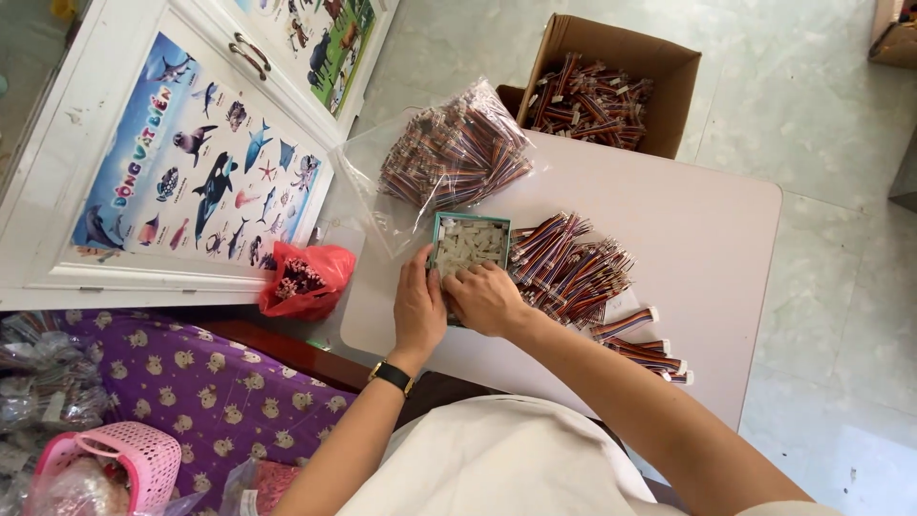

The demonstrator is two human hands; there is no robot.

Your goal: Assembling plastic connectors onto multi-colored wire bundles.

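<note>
Hands at teal tray [437, 222] of white connectors [468, 244].
Left hand [418, 308] steadying tray's near edge; right hand [485, 298] curled, perhaps pinching one (grip unclear); wire bundles [571, 272] just right of tray.

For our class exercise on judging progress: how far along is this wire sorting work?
Done, it seems: a few wire bundles lie apart at the table edge. In hand: both hands, left hand and right hand, at the small box of white connectors. Left: the wire pile, full bag and carton.

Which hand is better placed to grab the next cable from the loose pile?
Probably right. The right hand sits at the tray edge nearest the loose cable pile; the left hand is on the tray's far side.
</note>
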